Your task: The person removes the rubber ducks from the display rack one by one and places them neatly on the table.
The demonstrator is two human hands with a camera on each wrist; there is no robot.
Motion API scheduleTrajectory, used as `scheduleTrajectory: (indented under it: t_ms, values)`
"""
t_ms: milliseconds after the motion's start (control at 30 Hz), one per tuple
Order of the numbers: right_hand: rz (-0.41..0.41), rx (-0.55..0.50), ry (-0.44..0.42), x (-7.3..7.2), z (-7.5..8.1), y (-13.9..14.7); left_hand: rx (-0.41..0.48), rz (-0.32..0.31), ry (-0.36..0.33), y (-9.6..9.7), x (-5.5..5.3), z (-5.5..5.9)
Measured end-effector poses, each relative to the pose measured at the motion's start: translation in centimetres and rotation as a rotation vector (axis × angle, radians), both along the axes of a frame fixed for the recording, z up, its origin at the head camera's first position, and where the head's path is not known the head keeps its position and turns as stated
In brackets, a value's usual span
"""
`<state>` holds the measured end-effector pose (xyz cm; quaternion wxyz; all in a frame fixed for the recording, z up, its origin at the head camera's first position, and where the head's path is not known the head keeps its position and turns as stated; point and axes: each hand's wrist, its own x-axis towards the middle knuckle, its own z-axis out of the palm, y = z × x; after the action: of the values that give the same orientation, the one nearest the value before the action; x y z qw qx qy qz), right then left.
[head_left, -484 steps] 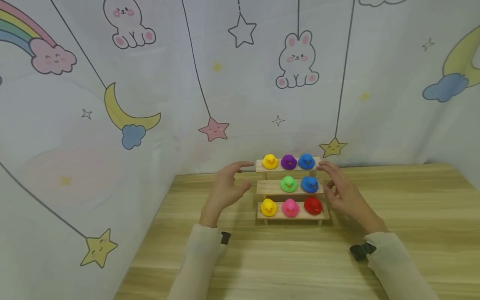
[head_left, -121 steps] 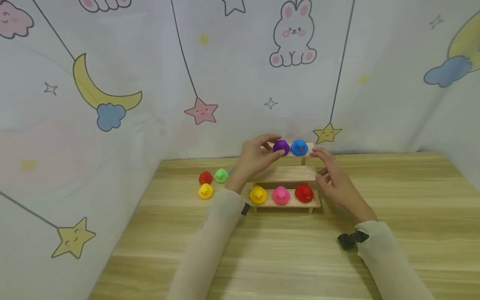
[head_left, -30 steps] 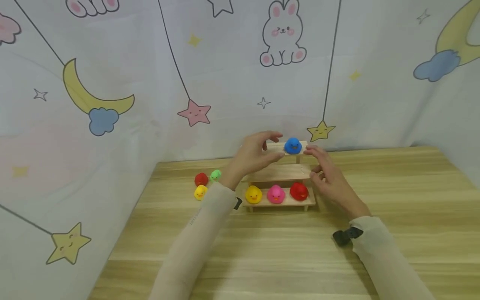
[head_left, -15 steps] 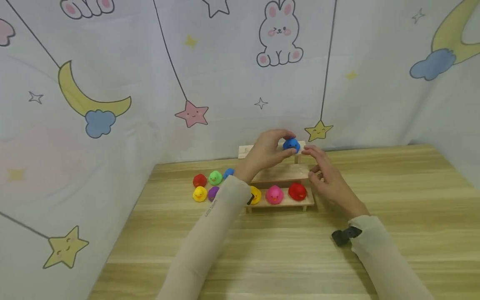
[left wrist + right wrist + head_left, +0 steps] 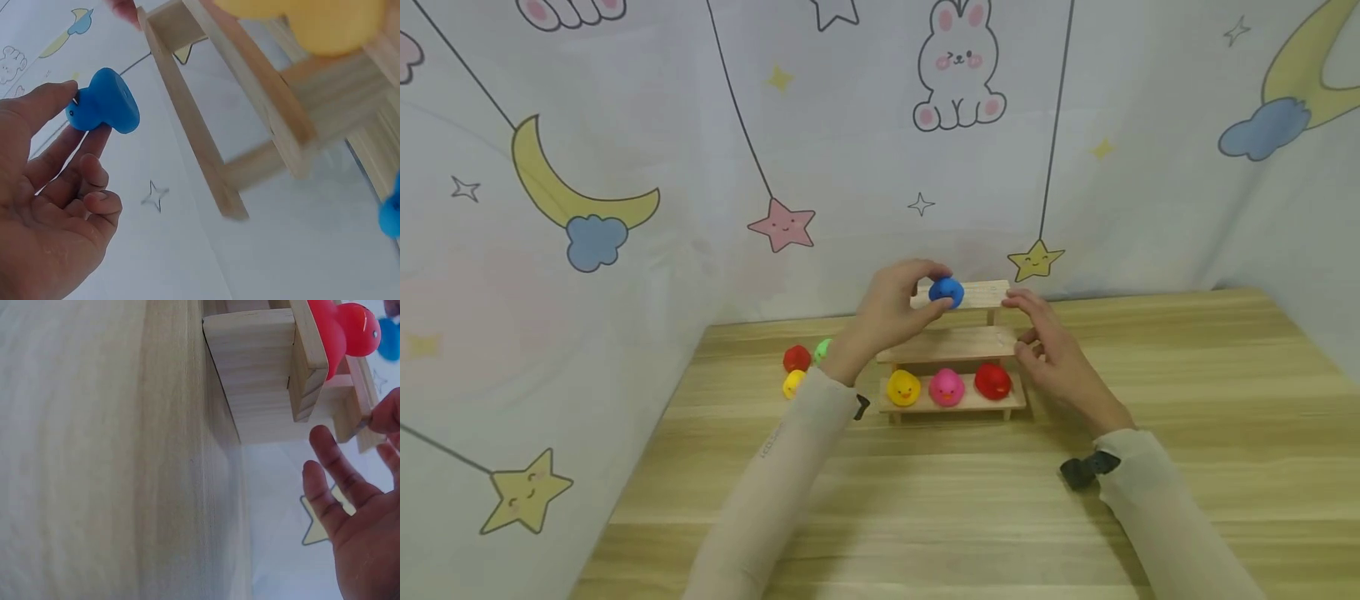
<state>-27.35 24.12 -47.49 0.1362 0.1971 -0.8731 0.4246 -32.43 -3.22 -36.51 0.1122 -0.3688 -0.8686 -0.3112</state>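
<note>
Cartoon cloth with moons, stars and a bunny hangs behind and to the left of a pale wood tabletop. Near the back stands a 3-step wooden rack: top and middle steps bare, bottom step carrying a yellow duck, a pink duck and a red duck in a row.

Left hand is up at the left end of the top step, thumb and fingertips pinching a blue duck; the left wrist view shows that blue duck held at the fingertips, off the wood, beside the rack.

Right hand sits at the rack's right end, fingers loosely spread, holding nothing; its fingertips lie close to the top step's edge, and whether they touch it I cannot tell. Right wrist view agrees, with relaxed fingers next to the rack's end panel.

Left of the rack, on the tabletop, a loose cluster peeks out beside the left sleeve: another red duck, a green duck, another yellow duck.
</note>
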Motion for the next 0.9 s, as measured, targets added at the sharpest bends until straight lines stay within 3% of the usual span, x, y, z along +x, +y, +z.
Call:
scheduleTrajectory:
  t_ms: [200,367,467,600,900]
  values:
    - [0.003,-0.008,0.016,0.0,0.1,0.0,0.076,0.007,0.038,-4.5,1.4,-0.1]
    - [0.003,-0.005,0.01,0.2,0.2,0.0,0.085,0.061,0.109,-8.3,2.4,-1.0]
    - [-0.002,-0.001,-0.002,0.2,0.2,0.0,0.065,0.109,0.116,-10.1,3.2,-1.7]
    - [-0.005,-0.006,0.005,0.3,0.2,0.1,0.01,0.145,0.057,-11.5,3.7,-3.0]
    - [0.007,-0.015,0.019,0.4,0.1,-0.2,-0.162,0.163,-0.14,-12.7,3.4,-7.1]
